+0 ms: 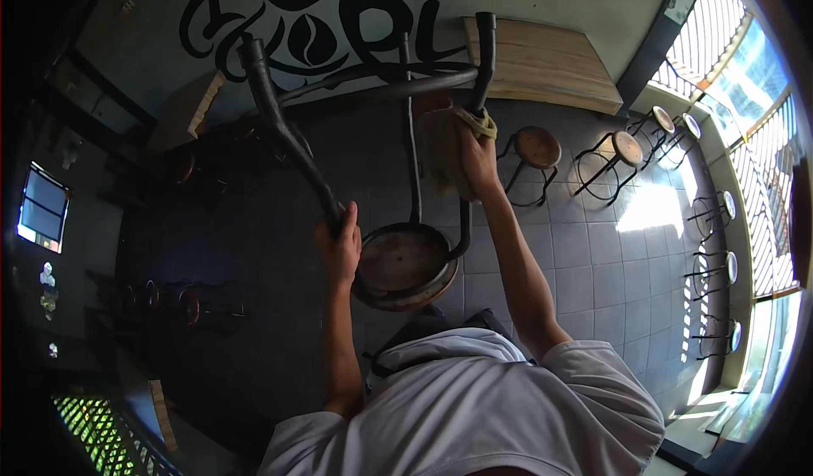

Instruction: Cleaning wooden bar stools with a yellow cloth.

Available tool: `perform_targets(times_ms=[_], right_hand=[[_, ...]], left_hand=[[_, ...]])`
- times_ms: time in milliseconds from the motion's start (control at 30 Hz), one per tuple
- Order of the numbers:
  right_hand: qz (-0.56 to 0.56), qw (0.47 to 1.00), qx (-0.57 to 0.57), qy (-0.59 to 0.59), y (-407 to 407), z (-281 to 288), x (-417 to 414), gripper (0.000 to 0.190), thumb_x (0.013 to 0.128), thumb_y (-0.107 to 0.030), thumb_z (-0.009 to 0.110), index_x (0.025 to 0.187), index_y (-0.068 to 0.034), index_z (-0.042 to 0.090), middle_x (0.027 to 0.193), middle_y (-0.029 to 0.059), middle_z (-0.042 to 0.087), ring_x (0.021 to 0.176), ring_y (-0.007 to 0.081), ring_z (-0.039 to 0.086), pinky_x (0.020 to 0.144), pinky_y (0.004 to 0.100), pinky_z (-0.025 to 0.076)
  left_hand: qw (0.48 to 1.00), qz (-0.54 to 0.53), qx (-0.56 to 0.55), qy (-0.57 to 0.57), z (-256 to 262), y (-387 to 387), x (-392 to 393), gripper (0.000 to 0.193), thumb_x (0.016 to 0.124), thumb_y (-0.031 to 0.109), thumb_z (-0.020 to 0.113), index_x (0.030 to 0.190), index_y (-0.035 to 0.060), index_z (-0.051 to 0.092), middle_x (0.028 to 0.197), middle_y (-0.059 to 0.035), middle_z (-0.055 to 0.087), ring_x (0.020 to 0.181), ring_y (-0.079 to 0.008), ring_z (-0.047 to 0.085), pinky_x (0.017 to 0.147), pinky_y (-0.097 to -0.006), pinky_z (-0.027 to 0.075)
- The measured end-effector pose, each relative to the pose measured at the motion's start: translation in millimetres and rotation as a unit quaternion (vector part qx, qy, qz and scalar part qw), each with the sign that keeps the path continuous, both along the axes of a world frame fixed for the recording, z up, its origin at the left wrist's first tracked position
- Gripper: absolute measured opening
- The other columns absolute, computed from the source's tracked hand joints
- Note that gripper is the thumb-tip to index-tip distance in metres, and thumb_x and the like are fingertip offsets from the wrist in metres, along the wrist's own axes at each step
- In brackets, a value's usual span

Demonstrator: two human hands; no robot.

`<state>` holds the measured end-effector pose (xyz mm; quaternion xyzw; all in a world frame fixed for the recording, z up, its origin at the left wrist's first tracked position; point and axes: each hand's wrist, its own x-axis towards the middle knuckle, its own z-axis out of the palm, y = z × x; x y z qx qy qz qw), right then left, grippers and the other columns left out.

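A stool with black metal legs point(297, 149) is turned over in front of me, its feet pointing up and away. The underside of its round wooden seat point(400, 259) faces me, near my body. My left hand point(343, 247) grips the left leg close to the seat. In my right hand point(477, 158) is a yellowish cloth point(443, 152), wrapped against the right leg below the round foot ring point(387, 88). The cloth and hand hide part of that leg.
A wooden table point(540, 63) stands by the wall with painted lettering. Round-seated stools point(537, 147) are to the right, several more along the bright windows point(762, 203). Dark stools point(189, 306) stand at left. Grey tiles point(571, 266) cover the floor.
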<state>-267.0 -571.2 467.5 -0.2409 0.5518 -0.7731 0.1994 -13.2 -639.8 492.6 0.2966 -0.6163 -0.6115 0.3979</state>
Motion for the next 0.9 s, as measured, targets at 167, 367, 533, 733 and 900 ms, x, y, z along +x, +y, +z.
perform_targets(times_ms=[167, 367, 533, 733, 900], right_hand=[[0.058, 0.985, 0.13, 0.094, 69.4, -131.1, 78.0, 0.053, 0.092, -0.018, 0.066, 0.137, -0.003, 0.045, 0.116, 0.0089, 0.062, 0.107, 0.0168, 0.06, 0.091, 0.0308, 0.05], [-0.058, 0.997, 0.039, 0.015, 35.2, -97.0, 38.4, 0.031, 0.094, -0.014, 0.059, 0.122, -0.002, 0.05, 0.102, 0.0068, 0.061, 0.09, 0.0137, 0.061, 0.079, 0.0298, 0.052], [-0.119, 0.992, -0.033, 0.004, 41.3, 25.2, -10.6, 0.026, 0.096, -0.02, 0.054, 0.114, -0.001, 0.057, 0.099, 0.0068, 0.063, 0.086, 0.0136, 0.06, 0.075, 0.029, 0.051], [-0.014, 0.993, 0.107, 0.054, 101.8, -160.1, 62.1, 0.034, 0.09, -0.016, 0.064, 0.119, 0.0, 0.054, 0.105, 0.0069, 0.061, 0.097, 0.0152, 0.06, 0.084, 0.0306, 0.05], [-0.11, 0.982, 0.111, 0.105, 118.4, -193.0, 34.6, 0.031, 0.099, -0.02, 0.053, 0.123, -0.001, 0.049, 0.107, 0.0077, 0.057, 0.1, 0.0154, 0.055, 0.089, 0.031, 0.046]], left_hand=[[0.997, -0.039, 0.013, 0.063, -21.2, -11.1, 12.1, 0.037, 0.097, 0.016, 0.061, 0.066, 0.013, 0.041, 0.048, 0.0064, 0.036, 0.036, -0.0018, 0.033, 0.035, -0.0214, 0.023], [0.995, -0.055, -0.085, 0.013, -40.0, -20.5, 4.1, 0.042, 0.098, 0.013, 0.057, 0.061, 0.0146, 0.038, 0.047, 0.0062, 0.037, 0.036, -0.0025, 0.032, 0.036, -0.0232, 0.022], [0.997, -0.053, -0.054, 0.033, -33.0, -12.8, -5.9, 0.041, 0.098, 0.013, 0.059, 0.062, 0.0141, 0.039, 0.047, 0.007, 0.036, 0.037, -0.002, 0.031, 0.037, -0.0233, 0.022], [0.996, -0.079, 0.01, 0.038, -39.3, 2.1, -14.1, 0.038, 0.098, 0.016, 0.059, 0.065, 0.0146, 0.04, 0.047, 0.0067, 0.036, 0.036, -0.0015, 0.032, 0.036, -0.0219, 0.023], [0.992, -0.122, -0.012, 0.001, -28.2, 30.9, -43.3, 0.038, 0.099, 0.017, 0.058, 0.066, 0.015, 0.04, 0.046, 0.0066, 0.035, 0.035, -0.0017, 0.031, 0.036, -0.0217, 0.023]])
